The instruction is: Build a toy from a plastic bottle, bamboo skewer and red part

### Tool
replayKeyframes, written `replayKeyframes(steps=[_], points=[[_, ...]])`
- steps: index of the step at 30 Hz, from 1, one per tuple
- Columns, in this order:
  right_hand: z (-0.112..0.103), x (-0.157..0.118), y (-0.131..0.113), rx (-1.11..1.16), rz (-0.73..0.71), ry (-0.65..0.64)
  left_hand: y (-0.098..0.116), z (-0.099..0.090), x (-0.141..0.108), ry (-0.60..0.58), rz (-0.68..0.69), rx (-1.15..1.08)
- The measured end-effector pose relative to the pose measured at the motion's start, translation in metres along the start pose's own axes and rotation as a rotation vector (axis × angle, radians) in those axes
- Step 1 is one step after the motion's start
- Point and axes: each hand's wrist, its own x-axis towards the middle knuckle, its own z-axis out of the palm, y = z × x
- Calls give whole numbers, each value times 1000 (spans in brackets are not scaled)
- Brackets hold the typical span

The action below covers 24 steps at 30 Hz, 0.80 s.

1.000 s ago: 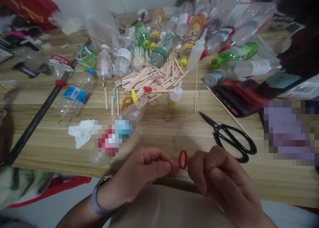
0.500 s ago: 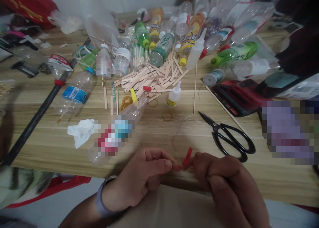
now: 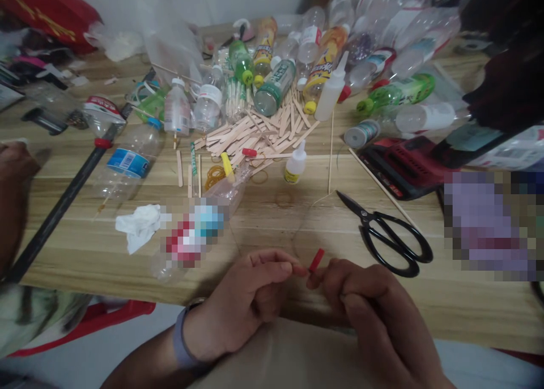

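Close to the table's front edge, my left hand (image 3: 250, 290) and my right hand (image 3: 374, 304) meet with their fingertips almost touching. A small narrow red strip (image 3: 315, 259) stands tilted between them, its lower end at the right fingertips. My right fingers are curled closed on it. Thumb and forefinger of my left hand are pinched together beside the strip; what they hold is too small to make out. A thin thread (image 3: 296, 236) curves over the table just beyond the hands. To the right lie black-handled scissors (image 3: 374, 230), blades apart.
A clear bottle (image 3: 164, 267) lies left of my hands, near a crumpled tissue (image 3: 140, 227). Behind are a glue bottle (image 3: 295, 163), rubber bands (image 3: 215, 178), wooden sticks (image 3: 255, 131) and several plastic bottles. A red-black tool (image 3: 408, 168) stands right. Another person's hand (image 3: 12, 191) is at the left edge.
My right hand and the red strip have shifted slightly left, closer to my left fingertips. Another person's hand has come into view at the left edge.
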Motion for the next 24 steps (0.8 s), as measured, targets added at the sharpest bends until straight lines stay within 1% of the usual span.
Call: replayKeyframes(steps=[3,6,7,10,11,12,16,19,21,24], points=[[0,-1,1,-50,-3,-49,-3,-1,2,2,22,-14],[0,-2,1,-97,-4,-72,-3,-2,2,-19,43,-21],[0,-3,1,-97,-5,-79,-2,-2,1,-33,73,-17],[-1,-3,1,-74,-9,-102,0,-2,-2,-63,229,28],[-1,-4,1,-64,-11,-113,2,-2,-2,-67,254,48],[-2,-4,1,-57,-8,-129,2,-2,-3,-68,252,60],[-5,-6,2,-53,19,-185,4,-3,-3,-79,147,66],[-5,-6,2,-47,43,-217,1,-4,-2,-61,142,68],[-4,-5,3,-13,30,-228,0,-5,-1,-48,159,63],[-3,-3,4,24,31,-222,-2,-5,-1,-50,172,126]])
